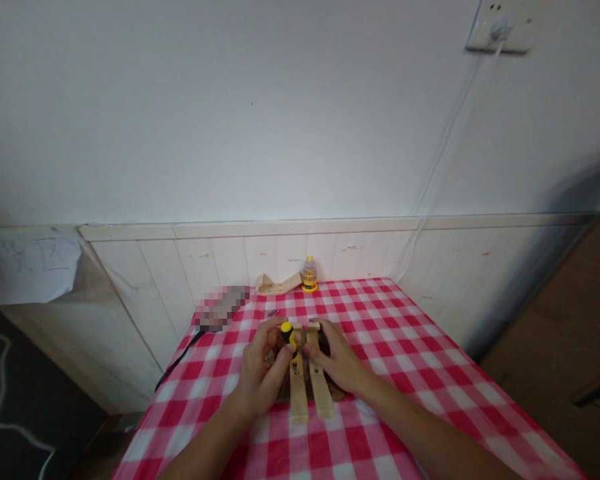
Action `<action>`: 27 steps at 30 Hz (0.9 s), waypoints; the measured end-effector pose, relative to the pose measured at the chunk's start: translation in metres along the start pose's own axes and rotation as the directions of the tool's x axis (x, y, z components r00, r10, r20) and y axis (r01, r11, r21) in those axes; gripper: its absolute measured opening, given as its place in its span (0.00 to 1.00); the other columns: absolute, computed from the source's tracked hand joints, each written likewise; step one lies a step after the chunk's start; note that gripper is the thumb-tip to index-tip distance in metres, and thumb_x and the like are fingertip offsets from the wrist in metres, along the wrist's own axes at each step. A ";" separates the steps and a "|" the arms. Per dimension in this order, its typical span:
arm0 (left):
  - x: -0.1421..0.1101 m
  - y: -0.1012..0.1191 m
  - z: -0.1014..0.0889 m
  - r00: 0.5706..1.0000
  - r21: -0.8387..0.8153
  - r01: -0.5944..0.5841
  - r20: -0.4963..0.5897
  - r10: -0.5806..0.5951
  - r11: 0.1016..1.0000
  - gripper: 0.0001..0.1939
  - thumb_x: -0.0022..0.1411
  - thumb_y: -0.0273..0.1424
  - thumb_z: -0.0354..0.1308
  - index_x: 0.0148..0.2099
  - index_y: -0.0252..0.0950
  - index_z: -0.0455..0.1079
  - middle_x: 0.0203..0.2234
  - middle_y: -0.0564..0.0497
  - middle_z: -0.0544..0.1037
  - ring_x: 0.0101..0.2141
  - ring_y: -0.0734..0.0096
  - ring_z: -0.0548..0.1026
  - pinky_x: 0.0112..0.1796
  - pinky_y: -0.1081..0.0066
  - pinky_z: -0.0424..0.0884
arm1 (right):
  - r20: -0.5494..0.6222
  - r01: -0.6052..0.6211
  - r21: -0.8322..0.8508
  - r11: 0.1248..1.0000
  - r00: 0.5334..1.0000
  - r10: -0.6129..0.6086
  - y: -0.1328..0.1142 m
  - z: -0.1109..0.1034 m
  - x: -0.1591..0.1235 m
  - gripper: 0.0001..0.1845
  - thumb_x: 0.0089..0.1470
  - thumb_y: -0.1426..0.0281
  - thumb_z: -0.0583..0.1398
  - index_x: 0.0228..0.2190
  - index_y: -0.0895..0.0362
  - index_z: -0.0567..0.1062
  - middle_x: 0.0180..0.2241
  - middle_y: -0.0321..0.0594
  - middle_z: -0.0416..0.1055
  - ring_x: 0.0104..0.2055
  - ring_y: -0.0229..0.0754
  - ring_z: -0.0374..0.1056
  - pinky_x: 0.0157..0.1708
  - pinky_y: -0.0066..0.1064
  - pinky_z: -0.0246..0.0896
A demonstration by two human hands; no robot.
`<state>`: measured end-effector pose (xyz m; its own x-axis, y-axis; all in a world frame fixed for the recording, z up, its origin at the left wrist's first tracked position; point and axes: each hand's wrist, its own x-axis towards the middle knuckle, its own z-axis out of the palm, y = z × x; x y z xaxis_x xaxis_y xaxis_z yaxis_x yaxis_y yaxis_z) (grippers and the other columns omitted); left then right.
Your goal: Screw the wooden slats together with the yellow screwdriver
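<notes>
My left hand [261, 372] is closed around a small yellow-and-black screwdriver [289, 335], held upright with its tip down on the left of two parallel wooden slats [298, 393]. My right hand [336, 360] rests on the right slat [321, 390], fingers pressed against the wood beside the screwdriver tip. The slats belong to a small wooden frame lying on the red-and-white checked tablecloth [390, 347]. What lies under the frame is hidden by my hands.
At the table's far edge lie a curved wooden piece [276, 285] and a yellow bit holder [309, 275]. A blurred-out object [221, 308] with a black cable [177, 363] sits at the left corner. Small screws [273, 312] lie nearby. A wall socket [501, 28] feeds a white cord down.
</notes>
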<state>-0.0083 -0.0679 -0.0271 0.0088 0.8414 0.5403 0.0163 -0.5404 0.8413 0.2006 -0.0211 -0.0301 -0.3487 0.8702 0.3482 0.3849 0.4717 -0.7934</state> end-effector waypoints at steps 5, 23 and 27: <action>0.000 0.001 0.002 0.999 -0.001 -0.013 -0.044 0.013 1.000 0.17 0.74 0.35 0.60 0.62 0.41 0.66 0.44 0.46 0.82 0.41 0.64 0.81 0.41 0.67 0.76 | 0.007 -0.015 -0.003 1.000 1.000 0.016 0.000 -0.001 0.001 0.23 0.65 0.51 0.64 0.52 0.53 0.73 0.54 0.51 0.74 0.58 0.58 0.69 0.58 0.52 0.65; 0.013 -0.008 0.009 0.955 0.001 0.011 -0.295 -0.011 1.000 0.18 0.72 0.37 0.64 0.60 0.42 0.67 0.44 0.49 0.81 0.42 0.67 0.81 0.42 0.69 0.77 | 0.001 -0.025 0.008 1.000 1.000 0.025 -0.003 0.000 0.000 0.22 0.64 0.59 0.65 0.56 0.53 0.72 0.56 0.50 0.74 0.61 0.57 0.68 0.61 0.52 0.64; 0.014 -0.007 0.009 0.961 0.038 0.007 -0.277 0.004 0.999 0.18 0.73 0.38 0.63 0.61 0.42 0.66 0.43 0.49 0.81 0.41 0.66 0.81 0.42 0.68 0.77 | -0.001 -0.015 0.004 1.000 1.000 0.015 -0.004 0.000 0.000 0.21 0.65 0.58 0.65 0.54 0.54 0.73 0.55 0.49 0.74 0.59 0.56 0.69 0.60 0.51 0.64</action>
<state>0.0004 -0.0519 -0.0257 -0.2685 0.8059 0.5277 0.0547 -0.5342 0.8436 0.1992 -0.0228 -0.0272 -0.3417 0.8774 0.3366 0.3864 0.4577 -0.8007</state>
